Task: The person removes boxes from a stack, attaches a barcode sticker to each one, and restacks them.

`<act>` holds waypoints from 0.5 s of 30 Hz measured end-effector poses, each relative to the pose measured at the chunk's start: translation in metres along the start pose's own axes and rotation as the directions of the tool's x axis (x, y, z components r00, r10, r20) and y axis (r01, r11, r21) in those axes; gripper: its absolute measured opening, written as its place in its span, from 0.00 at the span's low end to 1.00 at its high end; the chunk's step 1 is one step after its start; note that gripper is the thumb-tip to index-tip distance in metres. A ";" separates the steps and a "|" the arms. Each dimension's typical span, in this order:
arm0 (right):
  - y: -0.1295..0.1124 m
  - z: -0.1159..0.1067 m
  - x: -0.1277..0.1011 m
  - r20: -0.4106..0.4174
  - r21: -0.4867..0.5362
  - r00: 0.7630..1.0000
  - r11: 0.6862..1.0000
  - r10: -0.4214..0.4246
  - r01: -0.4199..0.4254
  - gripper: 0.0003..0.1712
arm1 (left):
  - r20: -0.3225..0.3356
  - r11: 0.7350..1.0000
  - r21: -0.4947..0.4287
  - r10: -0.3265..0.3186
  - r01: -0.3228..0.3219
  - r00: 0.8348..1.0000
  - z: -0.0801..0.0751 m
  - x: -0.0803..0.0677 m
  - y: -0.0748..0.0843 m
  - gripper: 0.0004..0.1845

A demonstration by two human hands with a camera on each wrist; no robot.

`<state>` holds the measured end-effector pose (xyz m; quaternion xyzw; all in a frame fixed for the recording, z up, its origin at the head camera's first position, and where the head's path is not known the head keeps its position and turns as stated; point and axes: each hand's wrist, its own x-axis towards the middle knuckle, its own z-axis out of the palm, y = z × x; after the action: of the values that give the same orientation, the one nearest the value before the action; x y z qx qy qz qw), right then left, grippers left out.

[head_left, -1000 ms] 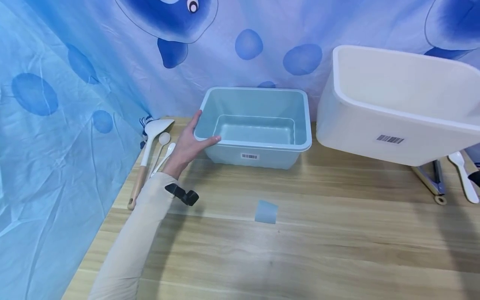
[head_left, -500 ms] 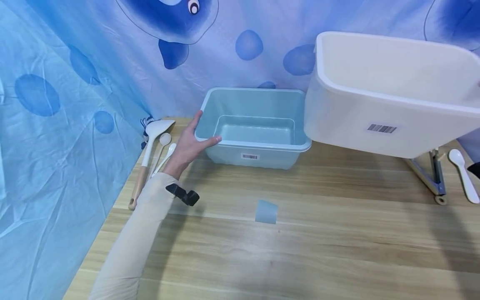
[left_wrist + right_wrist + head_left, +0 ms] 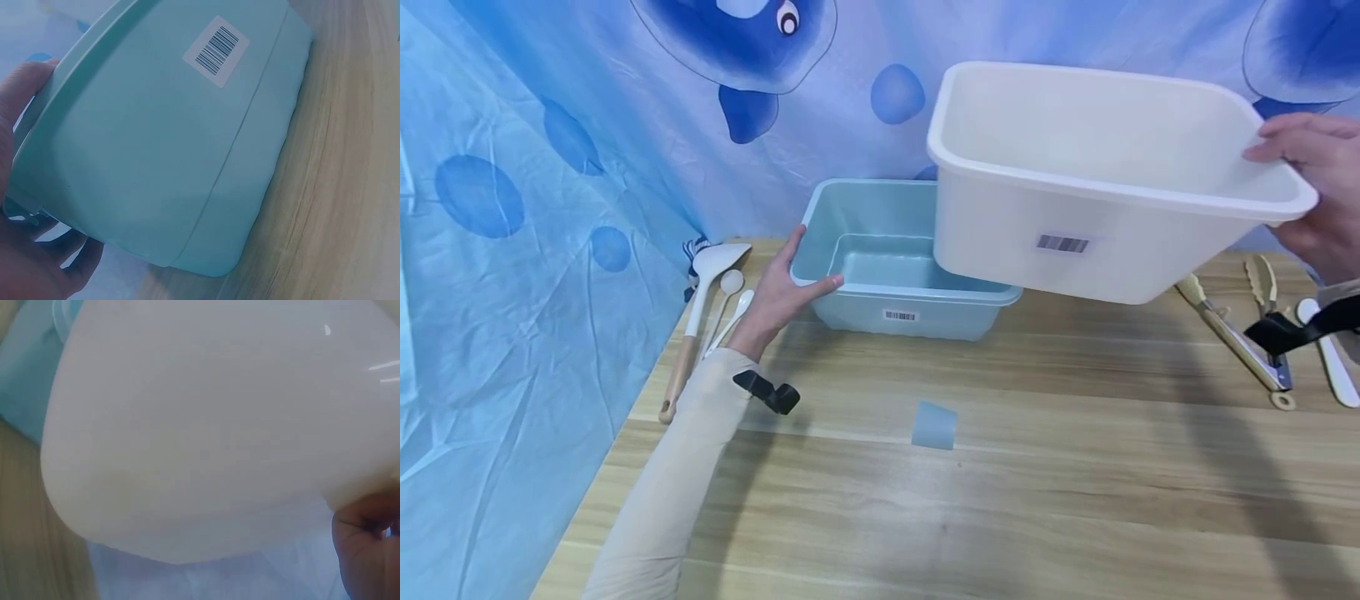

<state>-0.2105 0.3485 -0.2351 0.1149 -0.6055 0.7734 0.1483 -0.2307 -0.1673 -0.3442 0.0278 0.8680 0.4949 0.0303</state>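
Head view: the white bin [image 3: 1097, 200] is gripped by the right hand [image 3: 1311, 179]; the blue bin [image 3: 917, 250] is gripped at its corner by the left hand [image 3: 778, 292].

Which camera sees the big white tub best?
The head view: it shows the whole white tub held up by the right hand above the blue tub. The right wrist view shows only its blurry side, and the left wrist view shows none of it.
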 end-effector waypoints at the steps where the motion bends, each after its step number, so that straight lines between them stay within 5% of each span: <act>1: -0.002 0.006 0.004 -0.067 0.175 0.987 0.976 0.145 -0.132 0.05 | -0.002 1.000 0.003 0.000 0.000 1.000 0.000 0.000 0.000 0.57; 2: -0.005 0.013 0.009 -0.141 0.309 0.953 0.926 0.269 -0.216 0.09 | -0.003 1.000 0.004 0.000 0.000 1.000 -0.001 0.000 -0.001 0.57; 11: 0.008 0.071 0.025 -0.148 0.324 0.927 0.903 0.344 -0.283 0.09 | -0.010 1.000 0.000 -0.006 0.006 1.000 0.000 0.001 -0.002 0.57; 15: 0.014 0.093 0.030 -0.109 0.289 0.934 0.909 0.341 -0.299 0.08 | -0.018 1.000 0.015 0.009 -0.008 1.000 0.001 0.002 0.000 0.58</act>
<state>-0.2438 0.2575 -0.2146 -0.0286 -0.4923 0.8685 0.0497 -0.2328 -0.1663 -0.3443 0.0274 0.8718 0.4887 0.0202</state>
